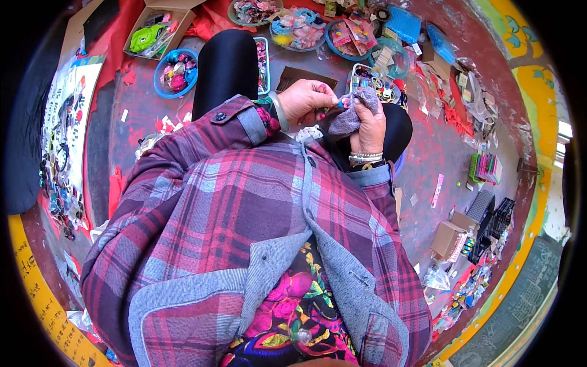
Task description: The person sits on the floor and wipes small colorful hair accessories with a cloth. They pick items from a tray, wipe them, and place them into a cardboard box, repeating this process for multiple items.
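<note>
Seated on a floor crowded with trinkets, a person in a plaid jacket (220, 202) works just above the knees, the left hand (304, 101) pinching a small blue-and-pink piece (344, 102) between thumb and fingertips while the right hand (370, 129) grips a bunched grey-purple cloth (346, 122). The piece sits at the cloth's left edge, between the two hands; whether it is fastened there or merely pressed against the fabric cannot be told at this size. The likeliest mishap is a drop: so small a piece offers the left fingertips little to hold, and a slight roll of the thumb could send it down toward the open brown carton (321, 80) or the white-rimmed tray (351, 76) of mixed oddments, where it would be hard to pick out. The cloth poses its own risk, since its soft folds could swallow the piece or snag it if the right hand bunched them tighter, and a sharp tug between the hands might pull it from the pinch
</note>
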